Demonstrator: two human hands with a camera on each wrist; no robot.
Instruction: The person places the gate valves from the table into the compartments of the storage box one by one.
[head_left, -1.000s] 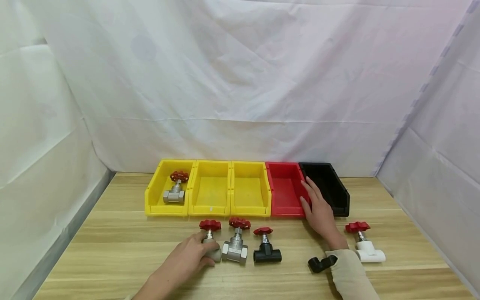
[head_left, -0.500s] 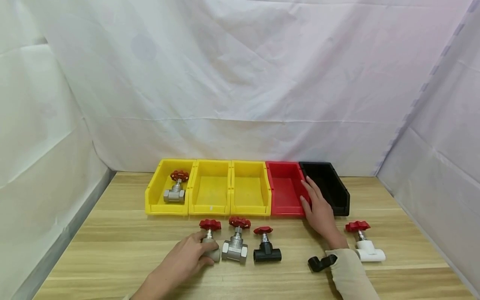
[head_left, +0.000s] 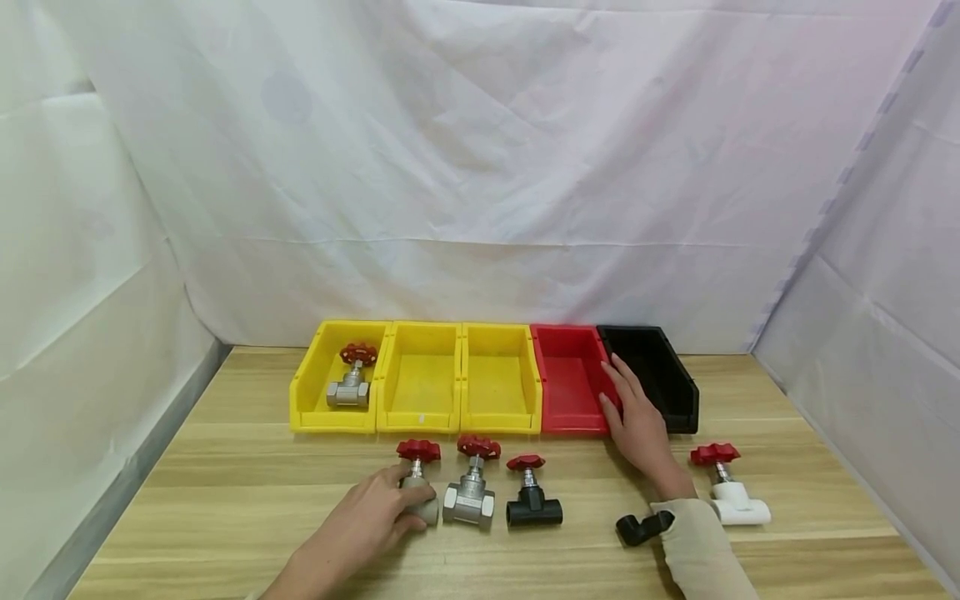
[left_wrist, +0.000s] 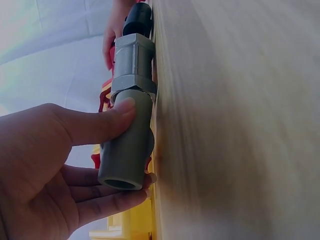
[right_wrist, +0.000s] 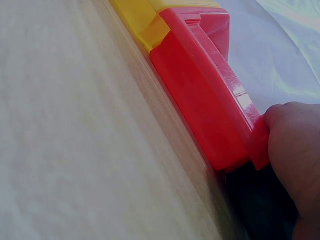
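We see a grey valve [head_left: 426,510] on the wooden table [head_left: 225,500], somewhat nearer the left edge than the right, its red handwheel turned toward the back edge. The left hand [head_left: 375,510] grasps it: in the left wrist view we find the thumb over the pipe body and the fingers on the other side. Whether the valve bears on the tabletop we cannot tell.

Just to its right lies a steel valve [head_left: 469,502], then a black valve [head_left: 534,510], both with red handwheels. Farther toward the right edge we make out a black elbow [head_left: 639,530] beside the right sleeve [head_left: 701,546], and a white valve [head_left: 738,505].

Behind these, near the back edge, a row of bins runs from left to right: a left yellow bin [head_left: 333,422] holding another steel valve [head_left: 348,393], two more yellow bins [head_left: 420,392], a red bin [head_left: 572,387] and a black bin [head_left: 652,367]. The right hand [head_left: 639,433], fingers extended and grasping nothing, rests where the red and black bins meet. A white curtain [head_left: 487,167] hangs behind the back edge.
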